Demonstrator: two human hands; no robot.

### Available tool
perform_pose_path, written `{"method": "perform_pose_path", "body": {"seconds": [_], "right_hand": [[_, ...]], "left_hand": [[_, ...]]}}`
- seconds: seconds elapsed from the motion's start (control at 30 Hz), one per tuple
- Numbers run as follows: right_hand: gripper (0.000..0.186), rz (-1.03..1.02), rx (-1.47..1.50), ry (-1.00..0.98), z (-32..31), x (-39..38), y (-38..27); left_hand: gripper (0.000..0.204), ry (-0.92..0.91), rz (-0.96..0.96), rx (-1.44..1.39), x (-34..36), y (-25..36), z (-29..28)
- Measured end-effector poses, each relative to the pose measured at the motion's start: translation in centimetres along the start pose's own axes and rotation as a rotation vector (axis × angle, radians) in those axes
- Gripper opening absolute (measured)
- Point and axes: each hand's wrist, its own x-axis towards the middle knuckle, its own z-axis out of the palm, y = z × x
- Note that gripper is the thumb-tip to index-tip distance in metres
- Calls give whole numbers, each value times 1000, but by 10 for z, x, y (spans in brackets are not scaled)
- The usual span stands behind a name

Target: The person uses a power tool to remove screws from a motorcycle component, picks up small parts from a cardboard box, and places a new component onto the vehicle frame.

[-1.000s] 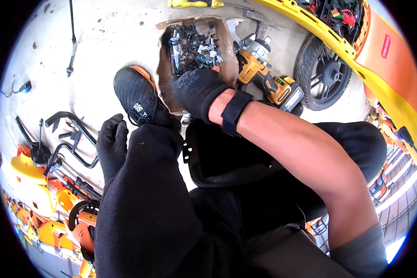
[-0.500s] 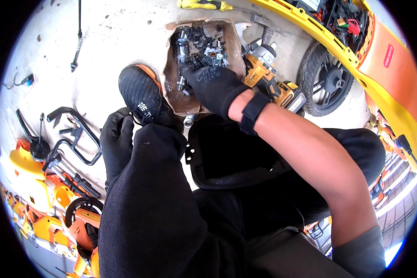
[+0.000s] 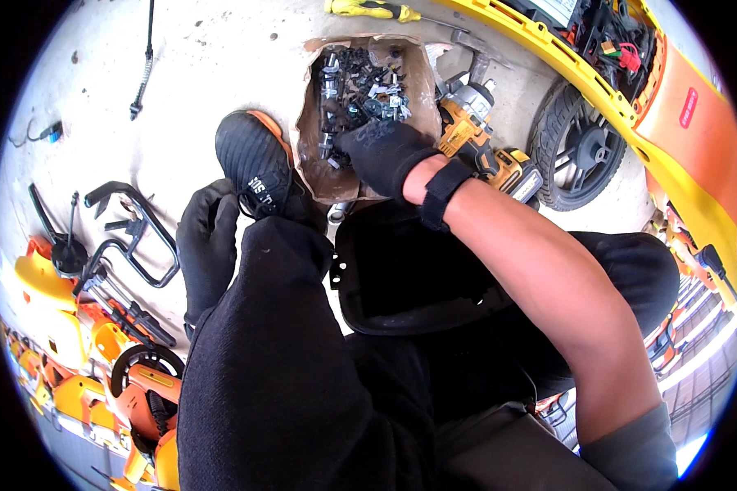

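Head view: a black-trousered knee is seen nearest, the gloved left hand laid loosely beside it, holding nothing. A black moulded plastic cover rests between the legs. Beyond, the gloved right hand is dipped, fingers curled, into a torn cardboard tray of small metal screws; whether one is pinched cannot be told. A yellow drill lies just beside.

My right hand in a black glove with a black wrist strap, my left hand gloved black too, brown cardboard tray of silver and black fasteners, yellow and black power drill, black shoe with orange edging, grey concrete floor, black wheel, yellow body panel
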Motion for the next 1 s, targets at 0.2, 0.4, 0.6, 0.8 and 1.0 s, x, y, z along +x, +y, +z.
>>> {"method": "perform_pose_path", "body": {"seconds": [0.2, 0.4, 0.6, 0.8, 1.0], "right_hand": [[38, -71, 110, 434, -30, -2, 29], [17, -85, 87, 187, -56, -15, 31], [21, -140, -100, -92, -27, -18, 20], [22, -66, -126, -109, -7, -2, 20], [45, -80, 56, 257, -24, -7, 34]], "left_hand": [[21, -39, 90, -46, 16, 0, 3], [21, -66, 176, -37, 23, 5, 8], [23, -139, 145, -39, 31, 11, 14], [24, -131, 201, 59, 36, 4, 14], [24, -127, 190, 46, 37, 0, 14]]}}
